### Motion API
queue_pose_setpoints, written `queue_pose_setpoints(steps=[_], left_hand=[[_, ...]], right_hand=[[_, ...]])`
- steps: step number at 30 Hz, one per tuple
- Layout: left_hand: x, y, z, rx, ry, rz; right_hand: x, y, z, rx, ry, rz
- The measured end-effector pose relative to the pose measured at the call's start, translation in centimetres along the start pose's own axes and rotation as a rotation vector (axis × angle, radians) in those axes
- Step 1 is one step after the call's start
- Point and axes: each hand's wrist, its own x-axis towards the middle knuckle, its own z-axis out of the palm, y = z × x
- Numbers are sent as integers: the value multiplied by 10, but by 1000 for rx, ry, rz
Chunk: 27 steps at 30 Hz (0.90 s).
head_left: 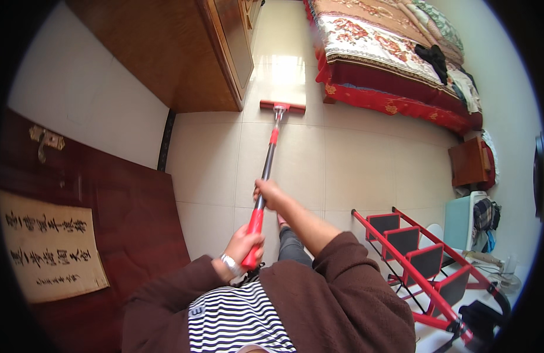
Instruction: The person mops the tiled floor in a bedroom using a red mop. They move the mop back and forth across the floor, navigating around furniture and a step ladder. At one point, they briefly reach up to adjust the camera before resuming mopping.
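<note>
A mop [268,162] with a red and dark grey pole stretches away from me over the tiled floor. Its wide red head [282,107] lies flat on the tiles, between the wardrobe's corner and the bed. My left hand [243,245], with a silver watch at the wrist, is wrapped round the red grip at the pole's near end. Farther up, my right hand [268,194] grips the dark part of the pole. Both hands are closed on the mop.
A wooden wardrobe [166,53] stands at the far left, a dark red door [131,200] at the near left. Far right is a bed [389,88] with a red skirt. A red folding stepladder [422,265] stands near right, beside a light blue bin [458,223] and a wooden cabinet [469,162].
</note>
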Motion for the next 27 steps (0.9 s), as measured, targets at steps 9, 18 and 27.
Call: queue_pose_setpoints(steps=[9,18,27], left_hand=[[190,114,47,-137,-9,227],[57,18,18,-152,10,40],[-93,-36,-2,-62,-81,-33]], right_hand=[[103,-142,-22,252,-12,-146],[-25,-36,5,42,-3,-39],[-160,54,45,226,-61,93]])
